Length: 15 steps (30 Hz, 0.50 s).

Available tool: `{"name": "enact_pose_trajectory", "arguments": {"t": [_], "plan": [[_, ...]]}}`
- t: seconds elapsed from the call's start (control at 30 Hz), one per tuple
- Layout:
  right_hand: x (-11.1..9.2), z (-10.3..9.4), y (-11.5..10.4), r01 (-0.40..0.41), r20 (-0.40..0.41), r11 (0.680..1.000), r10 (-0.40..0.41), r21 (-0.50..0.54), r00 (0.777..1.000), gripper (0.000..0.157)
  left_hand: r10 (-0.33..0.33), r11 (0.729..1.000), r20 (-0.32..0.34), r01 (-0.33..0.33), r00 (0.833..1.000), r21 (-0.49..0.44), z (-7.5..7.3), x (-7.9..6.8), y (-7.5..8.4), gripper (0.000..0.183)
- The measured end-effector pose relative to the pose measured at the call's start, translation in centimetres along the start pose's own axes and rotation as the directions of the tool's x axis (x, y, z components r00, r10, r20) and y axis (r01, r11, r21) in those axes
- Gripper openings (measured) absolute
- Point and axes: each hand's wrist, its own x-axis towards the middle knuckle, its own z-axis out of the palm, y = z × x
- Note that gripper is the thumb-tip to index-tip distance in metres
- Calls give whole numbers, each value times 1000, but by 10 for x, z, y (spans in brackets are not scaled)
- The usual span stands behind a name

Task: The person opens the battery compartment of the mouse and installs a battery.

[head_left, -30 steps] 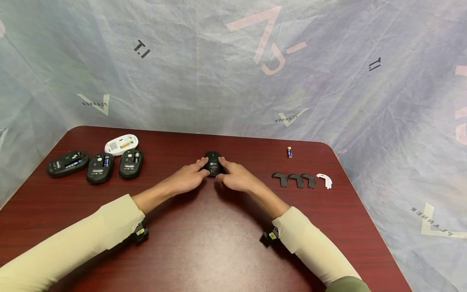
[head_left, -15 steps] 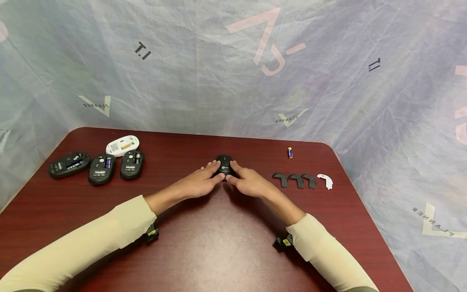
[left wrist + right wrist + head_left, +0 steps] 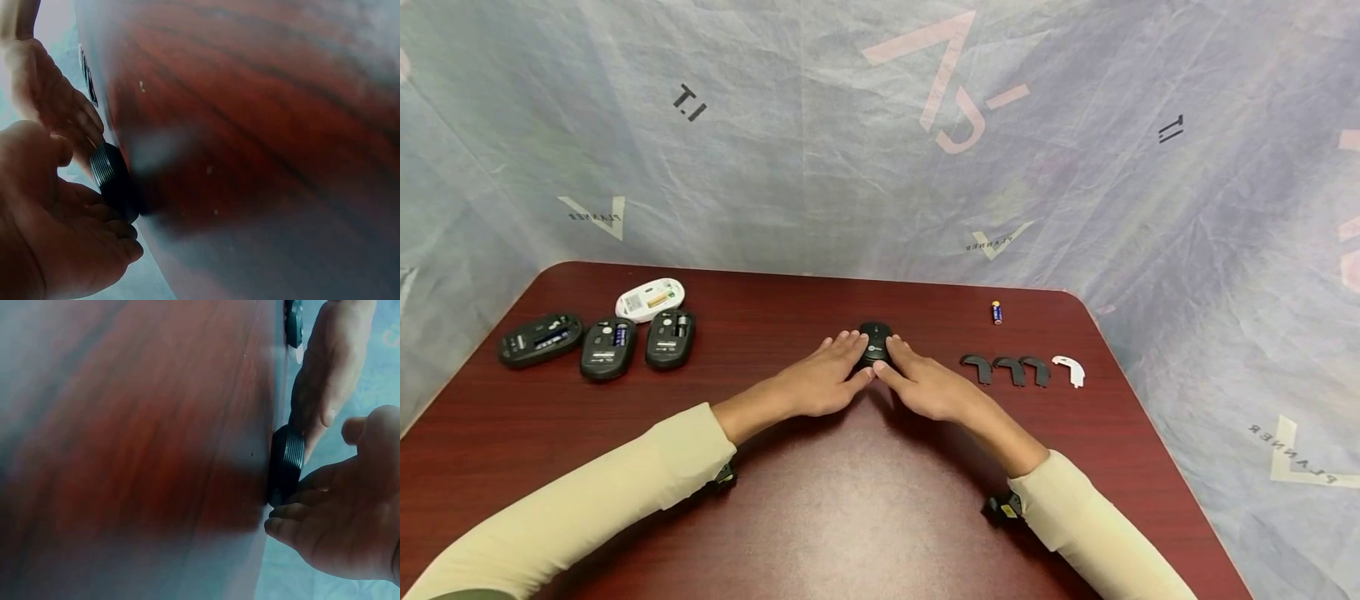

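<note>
A black computer mouse [image 3: 875, 343] lies right side up on the dark red table between my two hands in the head view. My left hand [image 3: 822, 377] lies along its left side, fingers fairly straight and touching or very near it. On the other side my right hand [image 3: 928, 385] rests likewise, fingers extended beside the mouse. Both thumbs come close together at its near end. In the left wrist view the ridged end of the mouse [image 3: 111, 172] shows between the hands. The right wrist view also has the mouse [image 3: 287, 464] standing between the fingers of both hands.
At the left lie upturned mice with open battery bays: a white mouse [image 3: 650, 300] and several black ones, such as the black mouse [image 3: 608, 348]. At the right are a blue battery [image 3: 997, 313], dark curved covers [image 3: 977, 367] and a white cover [image 3: 1070, 370].
The black mouse has slid to the right and slightly nearer, with both hands moving along beside it. My fingers have straightened out along its sides. The other things stay put.
</note>
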Motion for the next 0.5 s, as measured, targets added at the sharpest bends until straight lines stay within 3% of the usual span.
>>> {"name": "enact_pose_trajectory", "arguments": {"t": [0.2, 0.33, 0.5], "plan": [[-8, -1, 6, 11, 23, 998, -10, -66, 1000, 87, 29, 997, -8, -28, 1000, 78, 3, 0, 6, 75], [-14, -4, 9, 32, 29, 994, -30, -101, 999, 83, 31, 996, -12, -30, 999, 80, 4, 0, 11, 73], [-15, -7, 7, 48, -32, 990, -53, -131, 998, 77, 48, 997, -100, -42, 994, 66, 7, 3, 6, 68]]}}
